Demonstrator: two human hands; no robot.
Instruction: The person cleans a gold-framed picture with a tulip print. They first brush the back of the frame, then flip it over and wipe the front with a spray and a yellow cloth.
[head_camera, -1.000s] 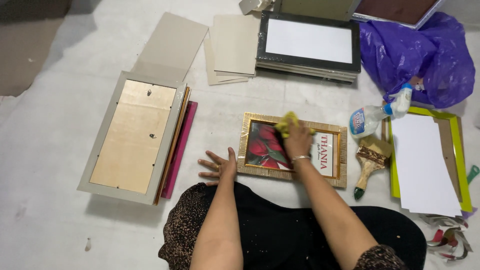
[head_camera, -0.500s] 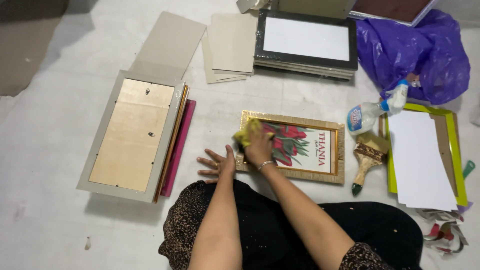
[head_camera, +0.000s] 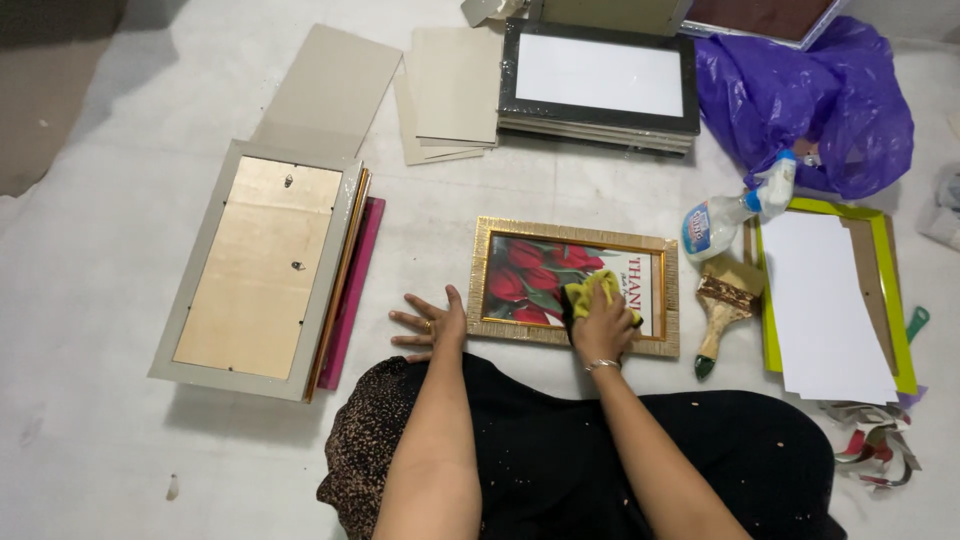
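Gold moulding rims the small picture frame that lies flat on the pale floor just in front of the person's knees, its glazed face showing red tulips; the right hand presses a yellow cloth onto the lower right part of that glass, fingers curled down over the bunched cloth and gripping it; the left hand lies open and flat on the floor just beside the frame's left edge, fingers spread, holding nothing; the frame looks light and stiff, but its glass is likely fragile and slick, so I judge it best lifted by the textured gold rim on two opposite sides rather than by the face; the cloth is soft and limp and will crumple under any grip; to the right lie a spray bottle on its side and a worn paintbrush, both near the frame, and beyond them a green frame bearing white sheets; a purple plastic bag sits further back; to the left a stack of frames lies back-up, well apart from the hands; a black frame with a white insert and loose backing boards lie beyond; the floor looks smooth, greyish and slightly dusty, serving as the work surface in what seems a plain room.
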